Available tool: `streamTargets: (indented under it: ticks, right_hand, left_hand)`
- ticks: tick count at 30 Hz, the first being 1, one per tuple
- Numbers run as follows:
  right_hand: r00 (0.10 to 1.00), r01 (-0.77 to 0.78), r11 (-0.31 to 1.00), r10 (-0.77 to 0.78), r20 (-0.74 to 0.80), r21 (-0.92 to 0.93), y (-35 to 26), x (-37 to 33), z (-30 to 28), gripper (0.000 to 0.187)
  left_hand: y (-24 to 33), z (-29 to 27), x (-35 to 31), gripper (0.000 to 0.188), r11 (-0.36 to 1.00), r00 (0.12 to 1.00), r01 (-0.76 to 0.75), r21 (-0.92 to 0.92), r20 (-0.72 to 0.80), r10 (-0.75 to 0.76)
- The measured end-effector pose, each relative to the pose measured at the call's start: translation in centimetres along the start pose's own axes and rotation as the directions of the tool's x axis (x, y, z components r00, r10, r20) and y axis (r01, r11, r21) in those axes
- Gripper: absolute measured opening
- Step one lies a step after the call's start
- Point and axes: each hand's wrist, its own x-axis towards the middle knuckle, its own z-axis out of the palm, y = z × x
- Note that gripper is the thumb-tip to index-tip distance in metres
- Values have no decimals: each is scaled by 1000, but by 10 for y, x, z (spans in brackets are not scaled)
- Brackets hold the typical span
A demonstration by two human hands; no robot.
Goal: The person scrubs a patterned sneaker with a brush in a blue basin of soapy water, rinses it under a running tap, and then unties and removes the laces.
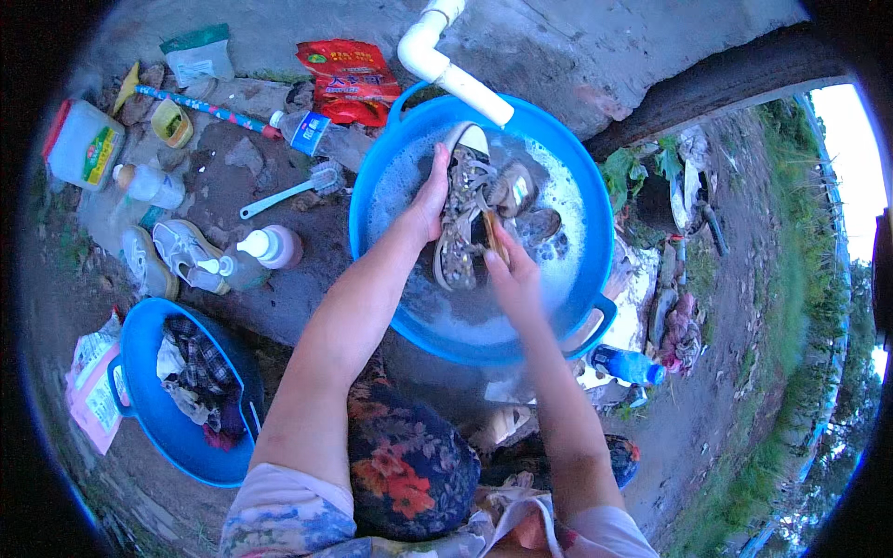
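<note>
A patterned lace-up sneaker (459,209) with a pale toe is held by my left hand (432,193) over the suds in a large blue tub (595,167). That hand's fingers wrap its left side. My right hand (512,272) grips what looks like a brown wooden-backed scrubbing brush (493,234), at the laces on the sneaker's right side; its bristles cannot be made out. Beside it in the foamy water sits another shoe (514,191), partly sunk.
A white pipe (456,79) juts over the tub's far rim. To the left lie a long-handled brush (288,193), a pump bottle (272,246) and pale shoes (177,256). A blue basket (153,409) of clothes stands near left; a blue bottle (625,365) lies right.
</note>
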Motion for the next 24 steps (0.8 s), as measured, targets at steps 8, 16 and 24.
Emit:
streamTargets:
  ticks: [8,16,24]
  right_hand:
    - [988,-74,936,22,-152,-344,-6,-1,3,42]
    - [983,-153,939,113,-145,-306,-23,13,-2,38]
    - [996,86,995,-85,12,-48,-3,-27,6,42]
  left_hand:
    - [-28,-1,10,81,999,1000,28,-29,13,-27]
    - [-22,20,-4,81,998,998,10,64,-69,-6]
    - [2,4,-11,84,998,999,-54,-12,0,54]
